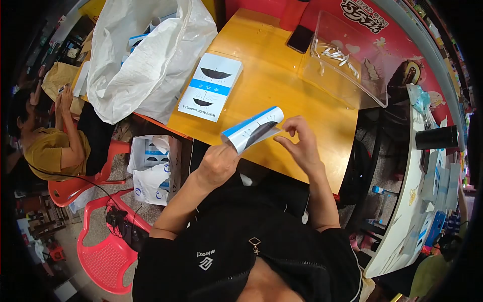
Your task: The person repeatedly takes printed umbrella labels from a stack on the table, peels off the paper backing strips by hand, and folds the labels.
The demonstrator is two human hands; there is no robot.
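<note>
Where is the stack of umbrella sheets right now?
In the head view, the stack lies at the left of the table, beside the white sack and beyond the left hand.

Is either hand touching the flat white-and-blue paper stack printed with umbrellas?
No, the stack lies on the yellow wooden table, apart from both the left hand and right hand.

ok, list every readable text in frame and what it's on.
"WINDPROOF UMBRELLA": top of the card stack, upside down in view.
Black shirt: lettering too small to read surely.
Wall sign: stylised characters, not legible.
Rolled card: umbrella print, no readable words.
White carton: blue round marks, too small.
</note>
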